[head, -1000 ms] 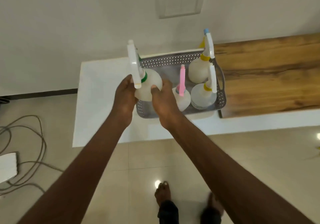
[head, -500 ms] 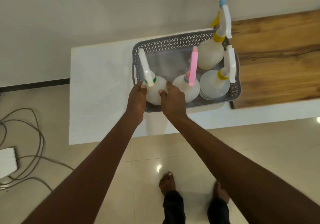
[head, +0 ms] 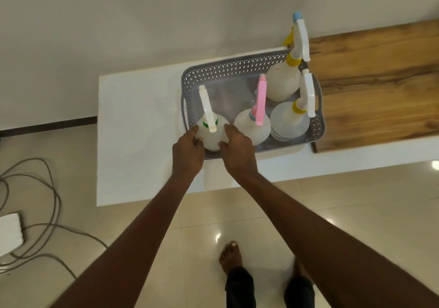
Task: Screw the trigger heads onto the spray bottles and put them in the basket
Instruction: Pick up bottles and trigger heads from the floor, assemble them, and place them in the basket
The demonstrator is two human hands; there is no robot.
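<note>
Both hands, left hand point(head: 188, 149) and right hand point(head: 237, 149), hold the green-collared bottle point(head: 211, 133), fingers curled round its sides, in the near-left corner of the basket point(head: 237, 66). Risk: a careless release could tip it against the pink-trigger bottle point(head: 252, 127) beside it. Hidden: its base contact with the basket floor.

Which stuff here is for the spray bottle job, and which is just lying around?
For the job:
- four spray bottles: green collar, pink trigger, two yellow collars
- grey basket

Just lying around:
- cables
- wooden board
</note>
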